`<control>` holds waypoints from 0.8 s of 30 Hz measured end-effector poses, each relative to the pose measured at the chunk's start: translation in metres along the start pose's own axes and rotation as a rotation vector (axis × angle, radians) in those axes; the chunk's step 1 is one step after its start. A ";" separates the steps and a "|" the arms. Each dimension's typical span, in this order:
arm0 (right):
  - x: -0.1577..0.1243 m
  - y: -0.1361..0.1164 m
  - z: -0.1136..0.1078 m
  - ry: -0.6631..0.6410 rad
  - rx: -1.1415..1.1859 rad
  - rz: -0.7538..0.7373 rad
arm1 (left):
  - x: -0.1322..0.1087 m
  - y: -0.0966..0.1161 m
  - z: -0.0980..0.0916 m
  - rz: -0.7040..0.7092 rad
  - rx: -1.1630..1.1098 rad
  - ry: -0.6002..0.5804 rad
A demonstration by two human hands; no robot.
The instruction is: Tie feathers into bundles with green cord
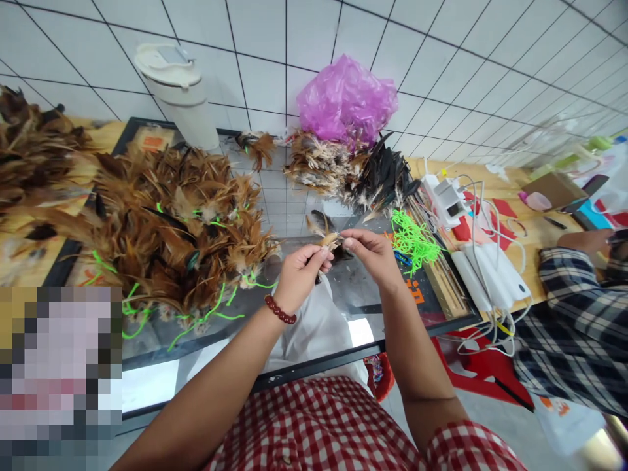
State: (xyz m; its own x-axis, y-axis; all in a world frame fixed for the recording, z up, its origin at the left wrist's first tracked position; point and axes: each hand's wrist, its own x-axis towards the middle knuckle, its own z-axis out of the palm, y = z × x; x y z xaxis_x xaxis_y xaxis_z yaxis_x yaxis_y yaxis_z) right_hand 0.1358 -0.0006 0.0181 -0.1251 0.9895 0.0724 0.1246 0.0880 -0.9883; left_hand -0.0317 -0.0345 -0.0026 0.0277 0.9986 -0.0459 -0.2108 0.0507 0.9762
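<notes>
Over the middle of the glass-topped table, my left hand (pixel 303 271) is closed, thumb against fingers, on a few light brown feathers (pixel 328 239). My right hand (pixel 369 252) pinches at the quill end of the same feathers, close beside the left. Whether it also grips a thread is too small to make out. A big pile of brown feathers (pixel 171 216), with bright green strings trailing from it, lies to the left. Loose green string (pixel 415 239) is heaped right of my right hand. Pale feathers (pixel 318 160) and black feathers (pixel 387 171) lie beyond my hands.
A white lidded cup (pixel 179 98) and a pink plastic bag (pixel 347 98) stand by the tiled wall. To the right are a power strip with chargers (pixel 445 199), a white box (pixel 490 278) with cables, and another person's plaid sleeve (pixel 572 281). More feathers (pixel 34 144) lie far left.
</notes>
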 end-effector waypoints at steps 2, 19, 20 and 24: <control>-0.001 -0.003 0.004 -0.055 0.076 0.015 | -0.001 0.003 0.000 0.046 0.029 0.017; 0.000 -0.005 0.008 -0.025 0.314 0.232 | -0.007 0.013 0.003 0.402 0.404 -0.030; 0.000 -0.005 0.009 -0.028 0.313 0.236 | -0.007 0.013 0.003 0.400 0.403 -0.036; 0.000 -0.003 0.009 -0.044 0.322 0.197 | -0.007 0.012 0.004 0.392 0.389 -0.042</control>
State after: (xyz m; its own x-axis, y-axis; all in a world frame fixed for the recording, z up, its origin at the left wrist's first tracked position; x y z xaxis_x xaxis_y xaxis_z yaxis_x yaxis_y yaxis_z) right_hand 0.1266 -0.0021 0.0202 -0.1730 0.9773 -0.1223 -0.1645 -0.1511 -0.9747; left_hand -0.0310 -0.0409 0.0104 0.0605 0.9395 0.3371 0.1634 -0.3425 0.9252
